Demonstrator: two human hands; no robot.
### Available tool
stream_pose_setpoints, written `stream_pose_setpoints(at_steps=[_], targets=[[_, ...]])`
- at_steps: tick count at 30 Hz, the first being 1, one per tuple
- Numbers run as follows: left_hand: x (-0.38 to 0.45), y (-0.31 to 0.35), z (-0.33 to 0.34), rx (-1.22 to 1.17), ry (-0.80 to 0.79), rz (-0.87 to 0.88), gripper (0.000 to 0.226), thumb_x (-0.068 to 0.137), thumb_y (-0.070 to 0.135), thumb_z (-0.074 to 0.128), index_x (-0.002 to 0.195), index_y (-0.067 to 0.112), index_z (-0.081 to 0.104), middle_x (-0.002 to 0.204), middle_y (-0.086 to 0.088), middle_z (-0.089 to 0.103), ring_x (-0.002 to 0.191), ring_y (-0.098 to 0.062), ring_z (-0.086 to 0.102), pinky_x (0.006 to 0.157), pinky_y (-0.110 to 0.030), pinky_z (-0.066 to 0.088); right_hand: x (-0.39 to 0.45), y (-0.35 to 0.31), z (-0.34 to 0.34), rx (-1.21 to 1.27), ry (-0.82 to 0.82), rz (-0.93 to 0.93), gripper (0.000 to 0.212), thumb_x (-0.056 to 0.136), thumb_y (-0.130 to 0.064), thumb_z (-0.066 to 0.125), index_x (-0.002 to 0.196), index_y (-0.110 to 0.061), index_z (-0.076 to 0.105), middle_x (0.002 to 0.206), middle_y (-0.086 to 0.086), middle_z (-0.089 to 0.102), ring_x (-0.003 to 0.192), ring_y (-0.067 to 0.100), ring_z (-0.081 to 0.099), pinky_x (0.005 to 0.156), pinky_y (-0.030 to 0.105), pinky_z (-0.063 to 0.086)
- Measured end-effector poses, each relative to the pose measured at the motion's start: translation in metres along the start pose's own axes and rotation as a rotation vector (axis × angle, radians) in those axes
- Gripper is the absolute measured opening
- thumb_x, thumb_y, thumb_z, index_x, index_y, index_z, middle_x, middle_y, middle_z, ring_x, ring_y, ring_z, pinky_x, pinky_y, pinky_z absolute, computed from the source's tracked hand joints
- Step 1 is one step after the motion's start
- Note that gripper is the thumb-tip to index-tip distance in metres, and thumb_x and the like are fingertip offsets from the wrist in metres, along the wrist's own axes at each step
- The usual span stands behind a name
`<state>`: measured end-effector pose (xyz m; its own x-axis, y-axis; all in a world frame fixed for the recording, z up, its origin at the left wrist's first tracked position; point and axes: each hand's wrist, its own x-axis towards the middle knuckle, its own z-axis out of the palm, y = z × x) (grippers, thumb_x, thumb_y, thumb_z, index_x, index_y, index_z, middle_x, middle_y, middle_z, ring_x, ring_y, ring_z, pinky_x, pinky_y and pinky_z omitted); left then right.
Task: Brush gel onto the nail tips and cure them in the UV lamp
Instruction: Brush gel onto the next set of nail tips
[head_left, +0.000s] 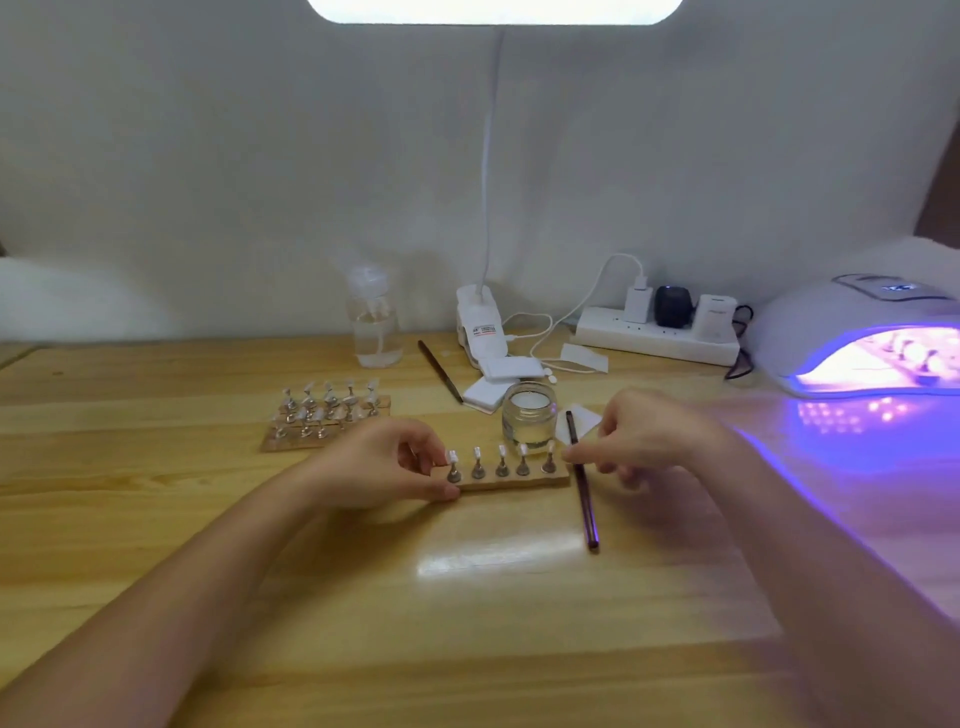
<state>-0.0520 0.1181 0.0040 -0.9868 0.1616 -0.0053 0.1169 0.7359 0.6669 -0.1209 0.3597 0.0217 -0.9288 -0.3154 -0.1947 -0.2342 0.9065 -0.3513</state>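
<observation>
A small wooden strip (511, 479) with several nail tips on metal stands lies on the table in front of me. My left hand (384, 462) pinches its left end beside the leftmost stand. My right hand (647, 434) has its fingers curled at the strip's right end, touching it. A dark brush (583, 499) lies on the table just right of the strip, under my right fingers. A small glass jar of gel (529, 423) stands behind the strip. The UV lamp (862, 338) glows purple at the right, with another strip inside.
A second set of nail tips on stands (324, 415) sits at the left. A clear bottle (374, 319), a second brush (440, 371), white pads (498, 376), a desk lamp clamp (480, 322) and a power strip (657, 332) line the back by the wall.
</observation>
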Motion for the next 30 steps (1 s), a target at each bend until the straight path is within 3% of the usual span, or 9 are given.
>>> stream_pose_setpoints(at_steps=[5,8,12,14,19,22,24,27,30], targets=[[0.004,0.006,0.006,-0.031,0.022,0.009,0.02,0.066,0.025,0.08,0.071,0.027,0.06,0.069,0.01,0.057,0.06,0.003,0.05,0.062,-0.013,0.041,0.004,-0.004,0.006,-0.014,0.01,0.006,0.034,0.081,-0.032,0.061,0.053,-0.014,0.058,0.037,-0.007,0.055,0.048,0.01,0.052,0.05,0.022,0.038],[0.004,0.007,0.009,-0.041,0.039,0.005,0.02,0.067,0.026,0.079,0.071,0.029,0.06,0.07,0.01,0.057,0.061,0.001,0.049,0.061,-0.011,0.04,0.003,-0.003,0.004,0.006,0.053,-0.004,0.028,0.079,-0.03,0.062,0.061,-0.008,0.064,0.046,-0.003,0.06,0.05,0.011,0.056,0.053,0.022,0.04],[0.008,0.011,0.017,-0.061,0.064,-0.002,0.02,0.068,0.029,0.078,0.072,0.031,0.059,0.072,0.013,0.055,0.062,0.004,0.05,0.057,-0.006,0.038,-0.001,0.004,-0.015,0.16,0.186,-0.059,0.024,0.082,-0.029,0.061,0.07,-0.01,0.067,0.053,-0.006,0.065,0.037,0.002,0.046,0.045,0.018,0.035],[0.011,0.014,0.023,-0.068,0.094,0.01,0.021,0.068,0.028,0.078,0.072,0.033,0.058,0.074,0.014,0.05,0.058,0.007,0.047,0.054,-0.004,0.035,-0.006,0.005,-0.024,0.371,0.211,-0.101,0.017,0.082,-0.025,0.059,0.067,-0.017,0.064,0.057,-0.007,0.068,0.031,0.001,0.04,0.04,0.015,0.034],[0.013,0.019,0.034,-0.233,0.181,0.049,0.019,0.068,0.02,0.078,0.069,0.028,0.061,0.069,0.012,0.052,0.055,0.005,0.045,0.053,-0.003,0.036,-0.012,0.001,-0.029,0.795,0.207,-0.207,0.019,0.087,-0.011,0.051,0.069,-0.01,0.056,0.049,-0.004,0.062,0.029,0.006,0.032,0.033,0.012,0.026],[0.013,0.019,0.038,-0.351,0.229,0.085,0.016,0.07,0.011,0.076,0.067,0.021,0.065,0.065,0.006,0.059,0.055,0.003,0.048,0.055,-0.005,0.04,-0.008,-0.001,-0.03,0.92,0.215,-0.229,0.013,0.09,-0.01,0.049,0.091,-0.015,0.062,0.049,-0.005,0.056,0.032,0.004,0.037,0.035,0.013,0.03],[0.012,0.018,0.041,-0.357,0.242,0.105,0.015,0.069,0.008,0.076,0.066,0.019,0.066,0.067,0.003,0.061,0.059,0.0,0.049,0.057,-0.008,0.041,-0.007,-0.001,-0.03,1.057,0.225,-0.234,0.022,0.09,-0.008,0.049,0.104,-0.023,0.058,0.049,-0.004,0.054,0.036,0.005,0.038,0.036,0.014,0.031],[0.012,0.016,0.042,-0.344,0.271,0.113,0.012,0.069,0.009,0.077,0.067,0.017,0.069,0.07,-0.001,0.064,0.062,-0.004,0.05,0.059,-0.011,0.042,-0.008,-0.001,-0.032,1.515,0.163,-0.3,0.023,0.093,-0.007,0.039,0.094,-0.016,0.06,0.053,-0.004,0.055,0.036,0.005,0.038,0.037,0.014,0.034],[0.012,0.016,0.042,-0.348,0.279,0.117,0.011,0.069,0.009,0.077,0.066,0.017,0.069,0.071,-0.003,0.064,0.063,-0.006,0.051,0.058,-0.011,0.041,-0.011,-0.003,-0.033,1.957,0.018,-0.359,0.022,0.087,-0.006,0.039,0.091,-0.012,0.06,0.074,-0.002,0.069,0.048,0.003,0.056,0.044,0.015,0.044]])
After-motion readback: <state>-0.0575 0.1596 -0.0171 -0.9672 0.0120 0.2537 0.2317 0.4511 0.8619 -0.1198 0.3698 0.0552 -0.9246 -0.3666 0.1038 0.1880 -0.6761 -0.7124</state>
